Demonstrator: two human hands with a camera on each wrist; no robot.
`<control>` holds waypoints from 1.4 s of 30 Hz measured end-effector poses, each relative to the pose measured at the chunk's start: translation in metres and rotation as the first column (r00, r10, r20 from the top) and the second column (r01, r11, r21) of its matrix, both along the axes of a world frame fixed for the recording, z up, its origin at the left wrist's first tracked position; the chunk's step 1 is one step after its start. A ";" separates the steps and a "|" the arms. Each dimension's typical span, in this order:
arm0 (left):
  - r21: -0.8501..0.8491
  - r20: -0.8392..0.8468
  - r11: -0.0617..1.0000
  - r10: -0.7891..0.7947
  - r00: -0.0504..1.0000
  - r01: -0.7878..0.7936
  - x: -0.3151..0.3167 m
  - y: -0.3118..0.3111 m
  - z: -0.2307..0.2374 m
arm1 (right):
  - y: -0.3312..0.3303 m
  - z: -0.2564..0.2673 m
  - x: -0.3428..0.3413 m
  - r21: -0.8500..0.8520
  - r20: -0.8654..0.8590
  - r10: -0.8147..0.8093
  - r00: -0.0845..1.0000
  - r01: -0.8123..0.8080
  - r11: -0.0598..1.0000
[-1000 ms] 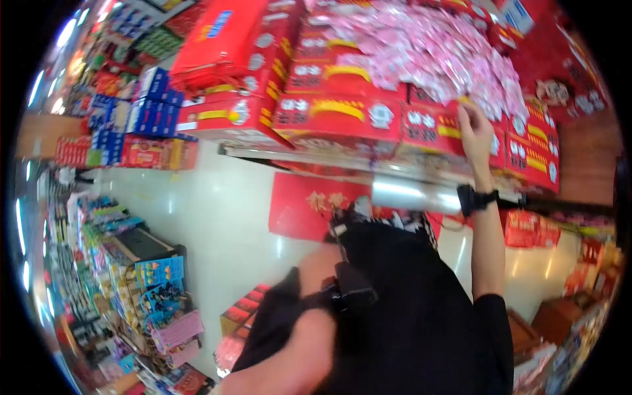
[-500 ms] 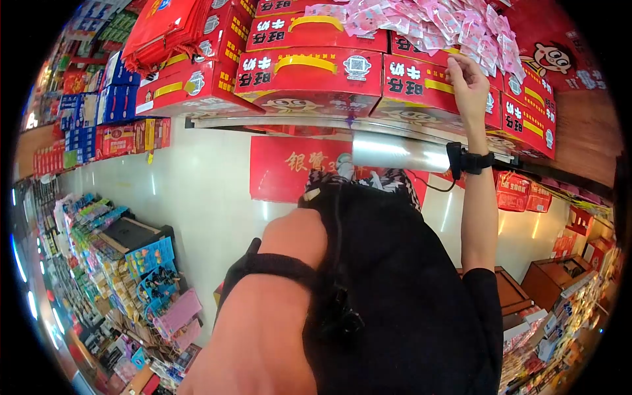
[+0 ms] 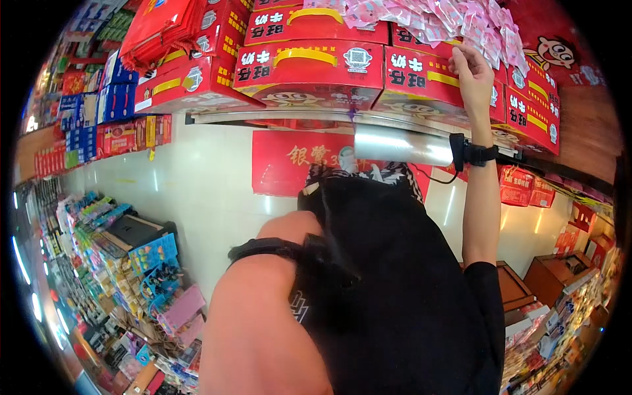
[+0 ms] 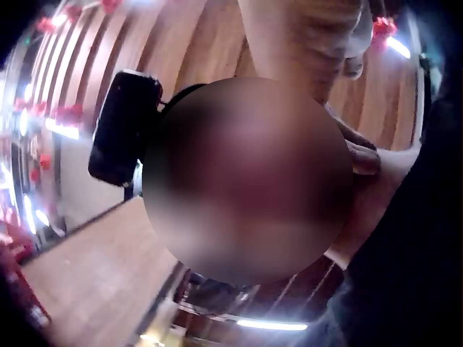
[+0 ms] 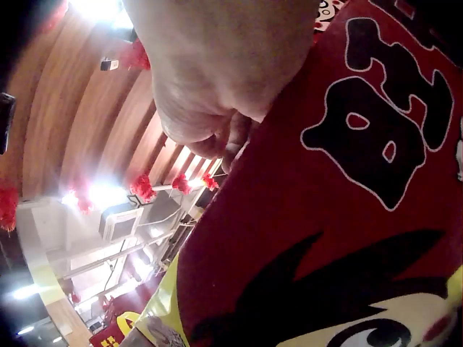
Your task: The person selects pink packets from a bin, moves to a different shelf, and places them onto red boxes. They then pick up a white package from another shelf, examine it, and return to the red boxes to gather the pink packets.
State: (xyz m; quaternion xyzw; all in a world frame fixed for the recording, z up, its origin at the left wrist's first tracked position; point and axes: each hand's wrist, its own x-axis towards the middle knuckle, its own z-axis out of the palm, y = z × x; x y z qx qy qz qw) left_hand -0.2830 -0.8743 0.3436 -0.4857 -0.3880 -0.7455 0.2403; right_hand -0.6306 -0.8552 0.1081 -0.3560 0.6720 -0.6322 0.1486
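Observation:
My right hand (image 3: 475, 78) reaches onto a red milk carton (image 3: 408, 72) with a yellow handle, fingers loosely bent and fingertips at its upper edge, beside a heap of pink wrapped packets (image 3: 484, 33). Nothing shows between those fingers. In the right wrist view the hand (image 5: 217, 65) lies against the printed red carton (image 5: 275, 210). My left arm (image 3: 263, 329) is bent up towards the head camera. The left wrist view has the left hand (image 4: 304, 36) raised by the head, beside a blurred disc; its fingers are partly hidden.
More red milk cartons (image 3: 309, 69) line the shelf. A stack of red bags (image 3: 161, 39) lies on the left cartons, with blue boxes (image 3: 108, 95) farther left. Under the shelf edge sits a shiny roll (image 3: 401, 145). Crowded goods displays (image 3: 151, 257) stand to the left.
The head view has shifted and sharpened. My left arm has risen closer to the head camera. The right hand stays by the carton's edge, with its fingers a little more bent.

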 end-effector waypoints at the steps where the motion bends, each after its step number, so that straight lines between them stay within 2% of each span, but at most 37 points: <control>1: -0.032 0.008 0.995 0.091 0.996 -0.090 0.002 -0.001 -0.001 | 0.000 0.001 0.001 0.001 0.001 -0.005 1.000 0.005 1.000; 2: -0.064 0.013 0.982 0.180 0.984 -0.179 0.003 -0.002 -0.002 | -0.001 0.002 0.002 -0.011 0.012 -0.004 1.000 0.004 1.000; 3: -0.062 0.015 0.983 0.174 0.985 -0.173 0.002 -0.002 -0.003 | 0.000 0.002 0.003 -0.022 0.023 -0.004 1.000 0.004 1.000; 5: -0.070 -0.028 0.940 0.332 0.943 -0.333 -0.001 -0.002 -0.005 | -0.001 0.000 0.003 -0.030 0.020 -0.006 1.000 0.007 1.000; 6: -0.069 -0.026 0.941 0.330 0.944 -0.331 0.001 -0.005 -0.005 | -0.001 -0.001 0.002 -0.044 0.012 -0.002 1.000 0.003 0.999; 8: -0.198 0.108 0.966 0.187 0.976 -0.163 0.006 -0.016 0.000 | -0.001 -0.001 0.001 -0.036 0.017 -0.004 1.000 0.004 0.999; 9: -0.198 0.108 0.967 0.186 0.977 -0.162 -0.004 -0.023 0.002 | -0.002 -0.001 0.001 -0.032 0.021 -0.003 1.000 0.004 0.999; 11: -0.324 -0.191 0.905 0.221 0.956 -0.274 -0.029 -0.035 0.003 | -0.001 -0.002 0.000 -0.019 0.023 -0.006 1.000 0.007 1.000; 12: -0.323 -0.190 0.906 0.221 0.957 -0.273 -0.028 -0.029 0.000 | -0.001 -0.001 0.000 -0.005 0.024 -0.008 1.000 0.008 1.000; 14: -0.121 -0.532 0.924 0.248 0.809 -0.363 -0.021 -0.014 -0.009 | -0.002 -0.001 0.001 -0.009 0.026 -0.012 1.000 0.012 1.000; 15: -0.115 -0.530 0.925 0.251 0.810 -0.362 -0.020 -0.014 -0.008 | -0.001 -0.001 0.001 -0.012 0.027 -0.014 1.000 0.015 1.000; 17: -0.171 -0.397 0.976 0.058 0.916 -0.136 -0.015 -0.017 -0.003 | 0.000 -0.002 -0.001 -0.001 0.016 0.001 1.000 -0.001 1.000; 18: -0.167 -0.396 0.977 0.060 0.916 -0.136 -0.014 -0.017 -0.002 | 0.000 -0.003 -0.002 0.003 0.004 0.019 1.000 -0.019 1.000; 23: -0.222 -0.094 0.974 -0.059 0.994 0.037 -0.007 -0.019 0.002 | -0.002 -0.005 -0.003 -0.024 0.038 0.015 0.999 -0.014 1.000; 27: -0.238 -0.105 0.971 -0.026 0.994 0.000 -0.009 -0.022 -0.001 | -0.001 -0.005 -0.004 -0.012 0.043 0.008 0.999 -0.007 1.000; 29: -0.002 -0.270 0.973 0.222 0.937 -0.231 -0.022 -0.012 -0.005 | -0.002 -0.003 -0.002 -0.011 0.033 -0.002 0.999 0.003 1.000; 30: 0.130 -0.323 0.936 0.352 0.878 -0.327 -0.028 -0.006 -0.007 | -0.001 -0.002 -0.001 -0.008 0.024 -0.007 1.000 0.008 1.000; 32: 0.388 -0.374 0.795 0.598 0.709 -0.466 -0.035 0.000 -0.009 | 0.000 -0.003 -0.002 -0.011 0.032 -0.003 0.999 0.004 1.000; 33: 0.377 -0.382 0.804 0.588 0.713 -0.461 -0.028 -0.004 -0.011 | -0.002 -0.003 -0.003 -0.019 0.037 0.000 0.999 0.001 1.000; 35: 0.156 -0.292 0.964 0.252 0.923 -0.214 -0.003 -0.014 -0.016 | -0.002 -0.002 -0.004 -0.019 0.037 -0.007 0.999 0.008 1.000; 36: 0.126 -0.337 0.970 0.238 0.911 -0.207 -0.001 -0.015 -0.018 | -0.001 -0.002 -0.004 0.000 0.034 -0.008 0.999 0.008 1.000; 37: 0.119 -0.332 0.972 0.231 0.914 -0.202 0.001 -0.011 -0.021 | 0.000 -0.003 -0.004 -0.006 0.041 -0.014 0.999 0.014 1.000; 38: 0.251 -0.338 0.860 0.507 0.793 -0.443 0.006 -0.001 -0.023 | 0.000 -0.003 -0.004 -0.007 0.048 -0.006 0.999 0.007 1.000; 39: 0.378 -0.306 0.673 0.739 0.600 -0.636 0.014 0.008 -0.026 | -0.001 -0.003 -0.005 -0.009 0.053 0.003 0.999 -0.003 1.000; 41: 0.407 -0.302 0.687 0.723 0.621 -0.601 0.028 0.013 -0.035 | -0.002 -0.006 -0.007 -0.030 0.074 0.009 0.997 -0.006 1.000; 42: 0.412 -0.359 0.835 0.517 0.777 -0.365 0.023 0.011 -0.038 | -0.002 -0.006 -0.007 -0.043 0.096 0.007 0.995 -0.003 0.999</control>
